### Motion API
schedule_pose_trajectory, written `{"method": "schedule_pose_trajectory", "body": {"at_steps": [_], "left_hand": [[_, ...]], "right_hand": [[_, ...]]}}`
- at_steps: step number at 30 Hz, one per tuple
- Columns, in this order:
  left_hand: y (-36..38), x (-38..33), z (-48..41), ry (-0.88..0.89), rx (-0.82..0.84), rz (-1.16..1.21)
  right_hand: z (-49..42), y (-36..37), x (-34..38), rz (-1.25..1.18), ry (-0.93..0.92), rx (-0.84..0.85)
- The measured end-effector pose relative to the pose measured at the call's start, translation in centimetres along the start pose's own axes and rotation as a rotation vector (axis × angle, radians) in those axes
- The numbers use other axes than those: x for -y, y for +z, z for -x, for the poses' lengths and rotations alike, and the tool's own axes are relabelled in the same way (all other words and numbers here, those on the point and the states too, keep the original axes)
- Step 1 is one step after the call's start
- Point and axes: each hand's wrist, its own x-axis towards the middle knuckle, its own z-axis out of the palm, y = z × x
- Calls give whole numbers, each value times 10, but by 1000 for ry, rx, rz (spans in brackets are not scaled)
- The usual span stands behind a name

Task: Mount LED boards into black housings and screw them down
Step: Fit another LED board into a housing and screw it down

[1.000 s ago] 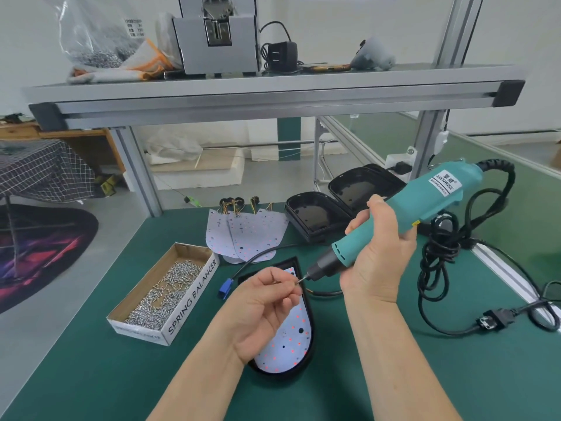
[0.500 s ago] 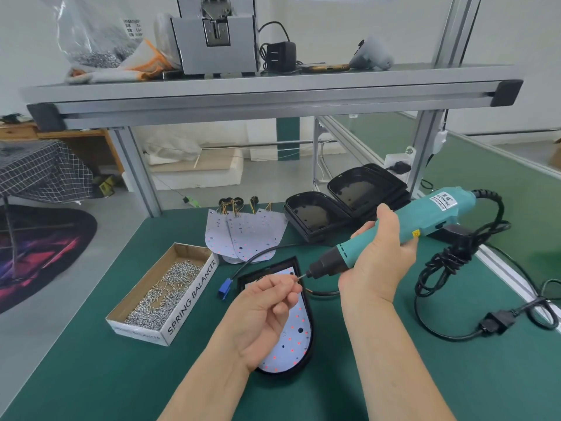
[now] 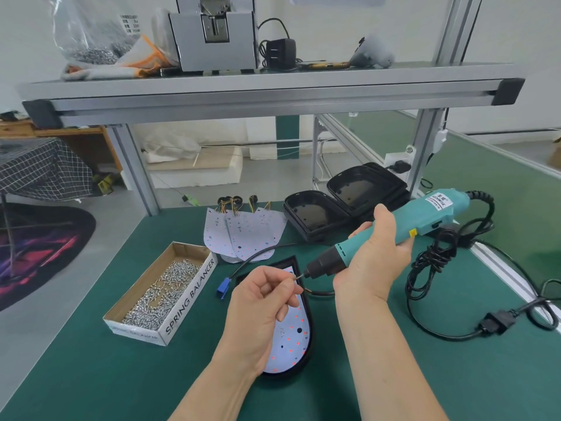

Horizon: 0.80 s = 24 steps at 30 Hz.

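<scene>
Fingertips [image 3: 292,287] of our left hand [image 3: 261,308] pinch a small screw [image 3: 299,277], thumb against forefinger with the other fingers curled beneath. The screw sits at the bit tip of the teal electric screwdriver [image 3: 425,215]. Our right hand [image 3: 373,256] wraps round the driver's barrel, fingers closed about it, and holds it tilted with its nose down to the left. Both hands hover above the black housing [image 3: 310,329], which lies on the green mat [image 3: 91,375] right before us. An LED board [image 3: 291,341] is seated inside it, red dots showing. Just left of the housing we see a blue connector [image 3: 223,289] on a black cable. Farther left sits a cardboard box [image 3: 189,297] of screws. Behind lie spare LED boards [image 3: 243,235], with empty black housings [image 3: 315,215] to their right. The driver's bundled cord [image 3: 431,262] rests on the mat at right.
</scene>
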Motion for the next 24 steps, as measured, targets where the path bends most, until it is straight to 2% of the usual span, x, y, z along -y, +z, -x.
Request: {"method": "schedule_pose_trajectory", "body": {"at_steps": [4, 7, 10, 12, 14, 16, 18, 20, 24], "left_hand": [[-1, -1, -1, 14, 8, -7], [-7, 0, -1, -100, 65, 106], [-28, 2, -6, -152, -75, 50], [-51, 6, -14, -151, -292, -188], [-74, 10, -19, -155, -438, -643], [-83, 12, -19, -222, -378, -1009], [-79, 13, -22, -287, -279, -1133], [-68, 11, -27, -325, -217, -1107], [-49, 9, -39, -439, -100, -822]], "right_hand": [[-4, -3, -1, -32, 62, -16], [-7, -4, 2, -25, 44, -10], [-12, -3, 6, -26, 27, 7], [-16, -2, 8, -27, 13, 13], [-18, -2, 8, -14, -7, 23], [-19, 0, 6, -3, -32, 49], [-20, 3, 3, 11, -69, 88], [-19, 6, -1, 46, -119, 126], [-19, 11, -8, 170, -249, 218]]}}
